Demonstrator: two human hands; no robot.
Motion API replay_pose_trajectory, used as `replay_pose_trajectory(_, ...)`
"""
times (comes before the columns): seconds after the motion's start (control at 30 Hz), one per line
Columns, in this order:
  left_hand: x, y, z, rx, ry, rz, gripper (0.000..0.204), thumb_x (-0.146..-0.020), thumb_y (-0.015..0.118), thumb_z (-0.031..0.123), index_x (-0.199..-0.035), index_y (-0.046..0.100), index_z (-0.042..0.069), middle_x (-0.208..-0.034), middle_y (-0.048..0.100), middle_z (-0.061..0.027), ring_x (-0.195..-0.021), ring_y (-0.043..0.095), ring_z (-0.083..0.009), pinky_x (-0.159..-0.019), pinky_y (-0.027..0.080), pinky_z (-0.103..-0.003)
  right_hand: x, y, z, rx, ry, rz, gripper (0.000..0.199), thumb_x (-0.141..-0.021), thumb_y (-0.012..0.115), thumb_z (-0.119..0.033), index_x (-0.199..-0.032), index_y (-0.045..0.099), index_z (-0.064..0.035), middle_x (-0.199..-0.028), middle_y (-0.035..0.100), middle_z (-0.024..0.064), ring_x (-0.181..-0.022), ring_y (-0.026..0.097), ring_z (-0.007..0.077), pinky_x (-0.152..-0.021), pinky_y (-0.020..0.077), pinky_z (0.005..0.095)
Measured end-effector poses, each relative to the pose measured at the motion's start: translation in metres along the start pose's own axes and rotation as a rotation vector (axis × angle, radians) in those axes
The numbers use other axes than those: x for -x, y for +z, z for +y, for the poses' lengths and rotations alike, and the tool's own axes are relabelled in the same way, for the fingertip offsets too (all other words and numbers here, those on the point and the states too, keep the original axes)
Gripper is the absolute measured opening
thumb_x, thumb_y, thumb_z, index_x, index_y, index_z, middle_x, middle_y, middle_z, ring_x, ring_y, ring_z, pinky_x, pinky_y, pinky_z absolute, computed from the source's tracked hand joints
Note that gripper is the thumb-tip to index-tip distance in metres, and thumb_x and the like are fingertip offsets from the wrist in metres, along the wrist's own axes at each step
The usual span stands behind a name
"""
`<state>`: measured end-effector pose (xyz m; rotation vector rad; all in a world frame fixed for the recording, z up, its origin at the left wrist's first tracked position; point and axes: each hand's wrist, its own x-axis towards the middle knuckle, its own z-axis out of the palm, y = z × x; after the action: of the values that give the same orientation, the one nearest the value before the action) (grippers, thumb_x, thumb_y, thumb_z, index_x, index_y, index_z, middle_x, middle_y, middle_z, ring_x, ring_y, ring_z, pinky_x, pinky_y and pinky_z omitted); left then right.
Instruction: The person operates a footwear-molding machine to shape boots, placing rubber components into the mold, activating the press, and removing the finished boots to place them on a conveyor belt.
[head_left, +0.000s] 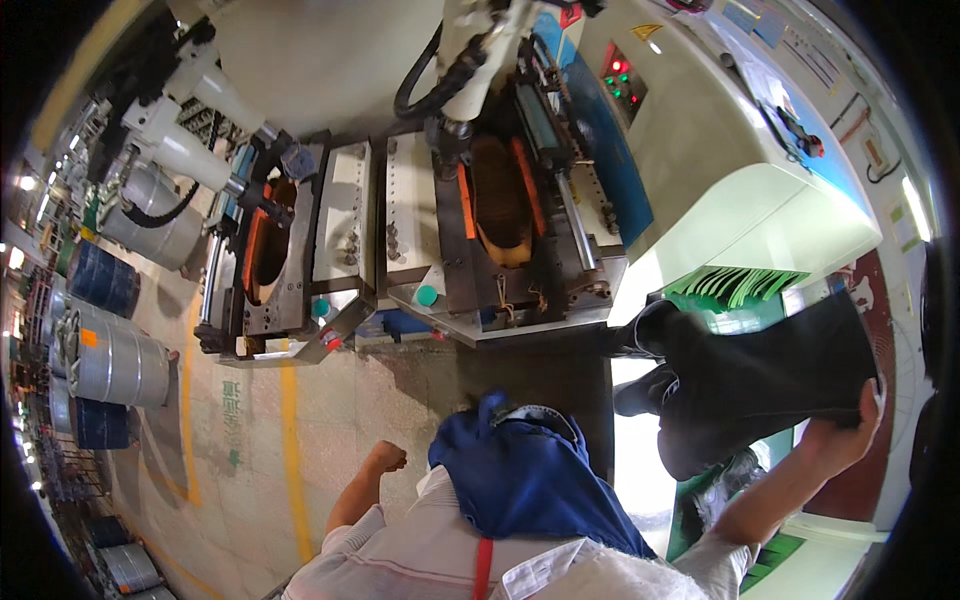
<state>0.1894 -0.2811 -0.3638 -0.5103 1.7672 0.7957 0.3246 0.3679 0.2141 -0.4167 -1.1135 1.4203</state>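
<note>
A black boot (770,375) with a long, wide shaft is held out at my right side, lying roughly level. My right hand (850,430) is closed round the open top edge of the shaft. Two dark rounded ends show at the boot's left side; whether a second boot is there I cannot tell. My left hand (388,457) hangs in front of me over the floor, fingers curled in, with nothing seen in it. Nearest to it is the front of a machine with two stations, each with a sole-shaped brown bed, a right one (502,205) and a left one (270,255).
White machine arms (480,70) reach down over the stations. Green buttons (427,295) sit on the front edge. A white housing (740,190) with green slats stands at the right, near the boot. Metal drums (120,360) line the left. Blue cloth (530,470) covers my front.
</note>
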Motion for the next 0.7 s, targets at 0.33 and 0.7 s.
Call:
replay_pose_trajectory(0.33, 0.006, -0.079, -0.058, 0.644, -0.078, 0.217, 0.016, -0.1, 0.059, 0.016, -0.092, 0.067, 0.005, -0.09, 0.074, -0.0109, -0.074, 0.071, -0.0193, -0.061, 0.055, -0.029, 0.009, 0.282, 0.153, -0.029, 0.327, -0.368, 0.026, -0.085, 0.073, -0.012, -0.107, 0.072, 0.0009, -0.101, 0.074, 0.0118, -0.092, 0.072, 0.0246, -0.087, 0.058, 0.037)
replay_pose_trajectory(0.7, 0.045, -0.053, -0.079, 0.981, -0.04, 0.33, 0.02, -0.096, 0.062, 0.012, -0.079, 0.064, 0.001, -0.074, 0.071, -0.0163, -0.052, 0.06, -0.0154, -0.038, 0.038, -0.024, 0.053, 0.418, 0.368, 0.451, 0.155, -1.022, 0.022, -0.096, 0.066, -0.014, -0.108, 0.072, 0.0029, -0.094, 0.07, 0.0038, -0.083, 0.063, 0.0115, -0.074, 0.0495, 0.0266)
